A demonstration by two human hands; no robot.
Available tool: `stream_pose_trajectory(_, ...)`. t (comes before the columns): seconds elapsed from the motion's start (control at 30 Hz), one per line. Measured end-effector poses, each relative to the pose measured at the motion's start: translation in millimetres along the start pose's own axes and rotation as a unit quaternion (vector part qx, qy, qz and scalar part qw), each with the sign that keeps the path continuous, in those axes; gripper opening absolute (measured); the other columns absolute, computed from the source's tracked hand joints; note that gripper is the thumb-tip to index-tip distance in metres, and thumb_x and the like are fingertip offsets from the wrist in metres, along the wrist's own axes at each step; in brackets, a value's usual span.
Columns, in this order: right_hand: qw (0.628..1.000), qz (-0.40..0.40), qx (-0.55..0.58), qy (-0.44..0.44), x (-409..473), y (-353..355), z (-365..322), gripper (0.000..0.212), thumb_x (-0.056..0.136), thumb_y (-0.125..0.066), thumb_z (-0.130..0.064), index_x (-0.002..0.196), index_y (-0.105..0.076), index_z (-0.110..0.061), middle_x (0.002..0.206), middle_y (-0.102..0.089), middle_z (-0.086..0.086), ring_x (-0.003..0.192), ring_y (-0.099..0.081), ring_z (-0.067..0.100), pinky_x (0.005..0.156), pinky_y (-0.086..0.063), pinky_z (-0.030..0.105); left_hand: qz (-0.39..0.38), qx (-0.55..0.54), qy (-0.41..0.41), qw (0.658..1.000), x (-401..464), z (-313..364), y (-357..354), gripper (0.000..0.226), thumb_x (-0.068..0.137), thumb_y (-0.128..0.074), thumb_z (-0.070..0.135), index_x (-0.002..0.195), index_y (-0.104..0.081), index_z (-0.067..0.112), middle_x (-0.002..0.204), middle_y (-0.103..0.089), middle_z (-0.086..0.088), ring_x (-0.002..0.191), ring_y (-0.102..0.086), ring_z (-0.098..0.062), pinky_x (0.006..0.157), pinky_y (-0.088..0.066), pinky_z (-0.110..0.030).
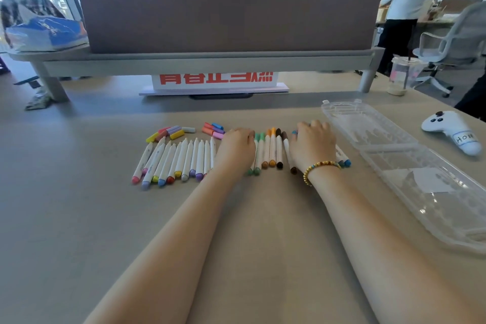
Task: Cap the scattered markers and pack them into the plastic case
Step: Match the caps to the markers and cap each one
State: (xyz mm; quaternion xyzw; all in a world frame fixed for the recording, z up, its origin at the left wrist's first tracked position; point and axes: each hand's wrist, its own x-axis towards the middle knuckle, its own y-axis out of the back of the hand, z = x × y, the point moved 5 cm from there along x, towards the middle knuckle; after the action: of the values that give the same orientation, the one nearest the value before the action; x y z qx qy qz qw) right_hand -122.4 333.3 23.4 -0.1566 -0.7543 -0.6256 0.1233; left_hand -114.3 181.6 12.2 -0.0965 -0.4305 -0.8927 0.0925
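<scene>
Gathering the capped markers (272,148) is best done with both flat hands, left hand (238,148) and right hand (313,146), fingers relaxed on the desk (79,218); the row should be squeezed together before transfer into the plastic case (410,166) at right.

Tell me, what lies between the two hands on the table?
In the head view, capped markers lie side by side between the left hand and the right hand: green, orange and brown ones.
</scene>
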Motion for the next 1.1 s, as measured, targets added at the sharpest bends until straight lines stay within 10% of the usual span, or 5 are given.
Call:
stream_pose_trajectory(0.23, 0.993, 0.005, 0.068, 0.098, -20, -3, -82, 0.024, 0.097, -0.042, -0.017, 0.113, -0.059, -0.013, 0.113, -0.056, 0.007, 0.107, -0.045, 0.024, 0.086, -0.037, 0.030, 0.111, 0.007, 0.000, 0.994, -12, -58, 62, 0.035, 0.092, -0.045, 0.004, 0.117, -0.064, 0.018, 0.117, -0.062, -0.003, 0.091, -0.057, -0.017, 0.070, -0.042, -0.021)
stream_pose_trajectory(0.5, 0.983, -0.048, 0.126, 0.123, -32, -20, -133, 0.029, 0.096, -0.043, -0.013, 0.119, -0.061, -0.015, 0.115, -0.060, 0.008, 0.107, -0.048, 0.025, 0.090, -0.040, 0.033, 0.122, -0.023, 0.037, 0.992, -16, -118, 94, 0.036, 0.092, -0.042, 0.004, 0.115, -0.067, 0.016, 0.129, -0.061, 0.001, 0.118, -0.054, -0.020, 0.099, -0.042, -0.028)
stream_pose_trajectory(0.77, 0.991, -0.050, 0.092, 0.082, -17, -31, -139, 0.037, 0.099, -0.037, -0.034, 0.101, -0.065, -0.009, 0.098, -0.064, 0.009, 0.100, -0.053, 0.026, 0.099, -0.041, 0.043, 0.100, -0.011, 0.127, 0.987, 0, -148, 115, 0.023, 0.096, -0.046, 0.021, 0.109, -0.066, 0.023, 0.103, -0.063, -0.002, 0.075, -0.054, -0.019, 0.051, -0.044, -0.023)
stream_pose_trajectory(1.1, 0.979, -0.179, -0.023, 0.097, -19, -27, -140, 0.035, 0.096, -0.041, -0.034, 0.111, -0.058, -0.007, 0.116, -0.058, 0.012, 0.116, -0.045, 0.030, 0.102, -0.032, 0.039, 0.061, -0.078, 0.071, 0.993, 2, -122, 92, 0.023, 0.092, -0.052, 0.012, 0.109, -0.068, 0.014, 0.126, -0.062, 0.003, 0.109, -0.056, -0.013, 0.086, -0.037, -0.018)
